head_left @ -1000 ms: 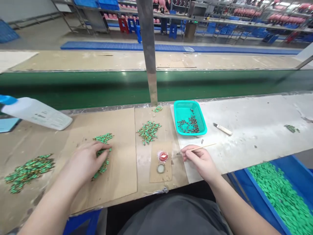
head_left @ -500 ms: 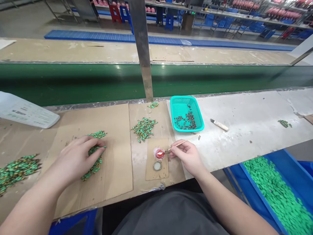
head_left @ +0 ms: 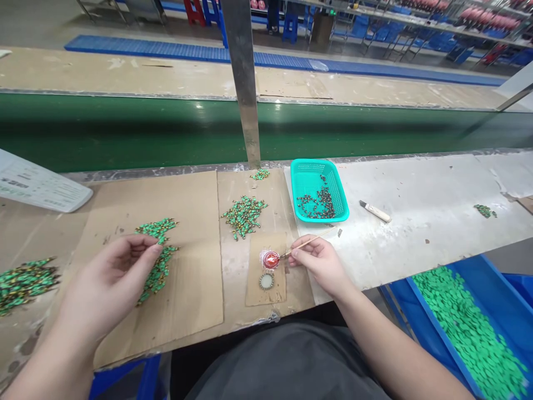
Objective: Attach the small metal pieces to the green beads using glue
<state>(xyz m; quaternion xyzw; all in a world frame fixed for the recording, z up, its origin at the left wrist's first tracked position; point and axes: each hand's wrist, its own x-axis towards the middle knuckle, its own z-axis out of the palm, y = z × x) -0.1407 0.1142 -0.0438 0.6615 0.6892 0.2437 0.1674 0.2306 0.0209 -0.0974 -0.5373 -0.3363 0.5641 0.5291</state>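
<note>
Right hand (head_left: 320,264) fingers pinch a thin wooden stick (head_left: 306,244), its tip dipped in the red-filled bottle cap (head_left: 271,259) just left of them. Left hand (head_left: 110,278) fingers curl loosely apart beside the green pieces (head_left: 160,261).

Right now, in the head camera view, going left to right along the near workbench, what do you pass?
Heap of small green pieces at the left edge → left hand → red-filled bottle cap → right hand pinching a thin wooden stick → white-handled knife → blue bin of green pieces.
</note>
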